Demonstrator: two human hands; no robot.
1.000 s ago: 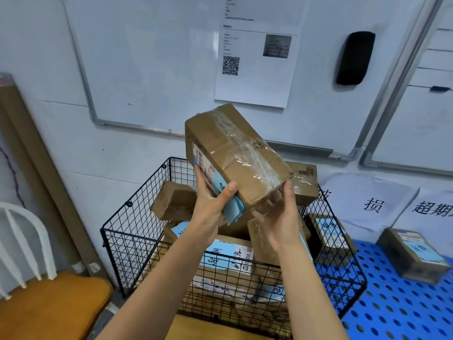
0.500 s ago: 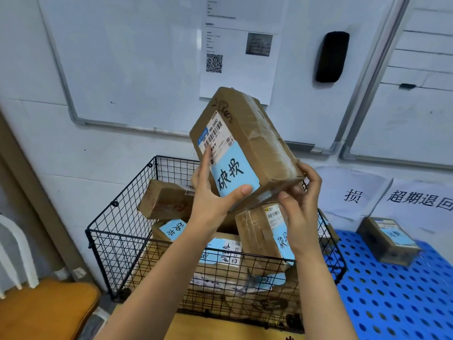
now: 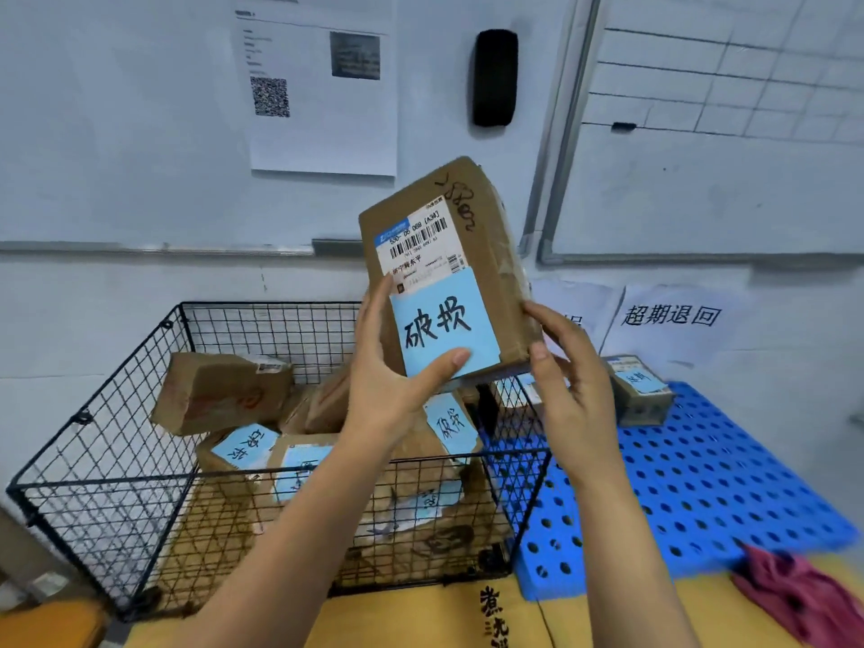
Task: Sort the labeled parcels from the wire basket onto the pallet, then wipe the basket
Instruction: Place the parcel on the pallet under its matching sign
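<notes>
Above the wire basket [image 3: 107, 460], a brown cardboard parcel [image 3: 472, 236] is held up in the air, tilted, with its printed shipping label and a blue handwritten note [image 3: 442, 325] facing the camera. The left hand [image 3: 392, 381] grips its left lower side, thumb laid across the bottom edge of the note and fingers up along the box's left edge. The right hand [image 3: 570, 381] holds the lower right corner, fingers curled against that side. Inside the basket lie more parcels [image 3: 219, 390], several with blue notes. To the right sits the blue perforated pallet [image 3: 724, 484], touching the basket, with one small parcel [image 3: 640, 390] on its far edge below paper signs [image 3: 673, 315] on the wall. A red cloth [image 3: 804, 596] lies at the pallet's near corner.
</notes>
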